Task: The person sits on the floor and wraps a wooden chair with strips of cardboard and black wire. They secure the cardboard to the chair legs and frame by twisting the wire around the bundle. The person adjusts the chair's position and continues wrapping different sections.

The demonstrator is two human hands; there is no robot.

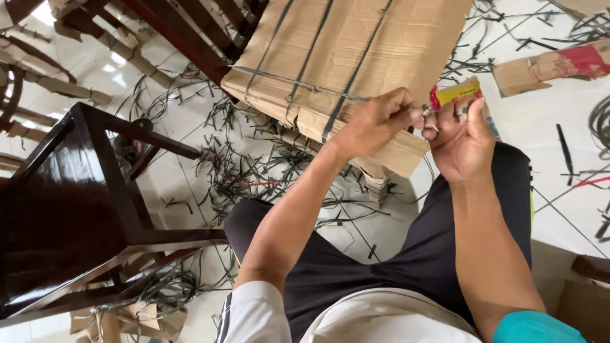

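A large cardboard-wrapped piece [356, 57] bound with dark straps stands in front of my knees. My left hand [380, 121] pinches a thin grey strap or wire [298, 84] that runs left across the cardboard's lower edge. My right hand [462, 136] is closed close beside the left, gripping a small metal tool or clip whose shape I cannot make out. The two hands almost touch at the fingertips, over the cardboard's lower right corner. A ring shows on a right finger.
A dark glossy wooden chair [70, 203] stands at the left. Many cut black strap pieces [248, 168] litter the white tiled floor. Torn cardboard scraps [553, 67] lie at the upper right, another cardboard piece [588, 298] at the lower right. More wrapped chair legs [114, 44] fill the upper left.
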